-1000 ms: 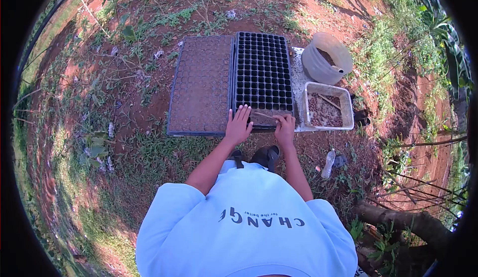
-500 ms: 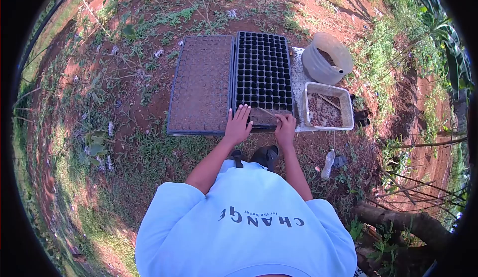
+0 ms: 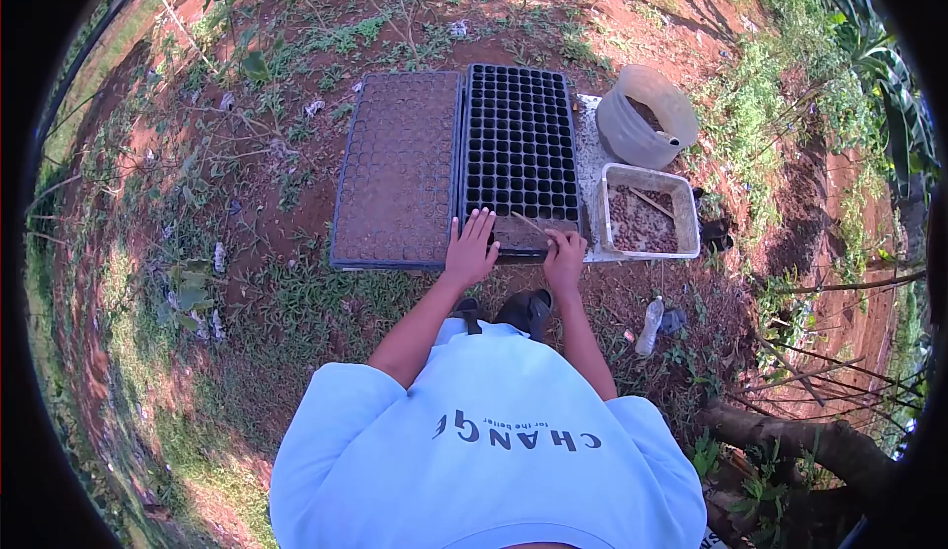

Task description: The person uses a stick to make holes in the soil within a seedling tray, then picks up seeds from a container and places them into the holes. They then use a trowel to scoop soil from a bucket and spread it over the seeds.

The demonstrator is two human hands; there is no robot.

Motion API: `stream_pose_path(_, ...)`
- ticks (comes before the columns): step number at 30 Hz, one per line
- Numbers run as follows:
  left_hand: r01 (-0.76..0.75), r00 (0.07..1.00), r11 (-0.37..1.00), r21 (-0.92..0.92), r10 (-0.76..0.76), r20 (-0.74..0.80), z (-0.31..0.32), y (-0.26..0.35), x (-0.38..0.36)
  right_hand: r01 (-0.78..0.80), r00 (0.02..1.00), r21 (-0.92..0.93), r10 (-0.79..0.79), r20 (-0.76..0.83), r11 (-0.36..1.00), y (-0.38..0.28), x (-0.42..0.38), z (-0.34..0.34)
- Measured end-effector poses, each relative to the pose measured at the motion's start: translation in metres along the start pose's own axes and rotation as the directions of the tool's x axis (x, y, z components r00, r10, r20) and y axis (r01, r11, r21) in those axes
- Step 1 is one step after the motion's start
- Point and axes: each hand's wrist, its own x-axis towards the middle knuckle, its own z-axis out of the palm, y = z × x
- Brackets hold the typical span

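Observation:
My left hand (image 3: pixel 471 248) lies with fingers stretched over the near left corner of a black seedling tray (image 3: pixel 519 144). Most cells of that tray are hollow and dark, while the rows nearest me hold brown soil. In my right hand (image 3: pixel 564 261) is a thin wooden stick (image 3: pixel 529 223), pinched at one end, its other end slanting left over the soil-filled cells. Against the tray's left side lies a second seedling tray (image 3: pixel 397 169), its cells filled level with brown soil.
A white rectangular basin (image 3: pixel 649 251) to the right holds reddish-brown bits and another stick (image 3: pixel 652 202). Behind it stands a translucent round container (image 3: pixel 627 134) on a pale speckled board (image 3: pixel 590 139). A plastic bottle (image 3: pixel 650 326) lies on the ground, and a thick branch (image 3: pixel 790 438) is at lower right.
Both hands stay at the near end of the black tray with almost no movement. The whole view has shifted very slightly.

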Motion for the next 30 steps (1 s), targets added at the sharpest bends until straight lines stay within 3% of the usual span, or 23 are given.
stream_pose_path(8,0.024,0.999,1.0,-0.018,-0.023,0.038,-0.003,0.002,0.001,-0.075,0.993,-0.088,0.066,-0.098,0.993,0.005,-0.004,0.004)
stream_pose_path(13,0.029,0.999,0.999,-0.027,-0.028,0.026,-0.002,0.002,0.0,-0.25,0.962,-0.091,0.236,-0.14,0.964,0.008,-0.002,0.006)
stream_pose_path(17,0.035,0.999,0.999,-0.015,-0.035,0.027,-0.003,0.005,0.001,-0.234,0.958,-0.083,0.215,-0.191,0.969,0.011,0.003,0.01)
stream_pose_path(27,0.124,0.992,0.989,-0.082,-0.121,0.045,-0.005,0.013,0.007,-0.213,0.969,-0.02,0.208,-0.133,0.977,0.01,0.013,0.005)
stream_pose_path(30,0.15,0.987,0.985,-0.084,-0.154,-0.036,-0.005,0.017,0.013,-0.18,0.977,-0.02,0.176,-0.123,0.984,0.017,0.015,0.005)
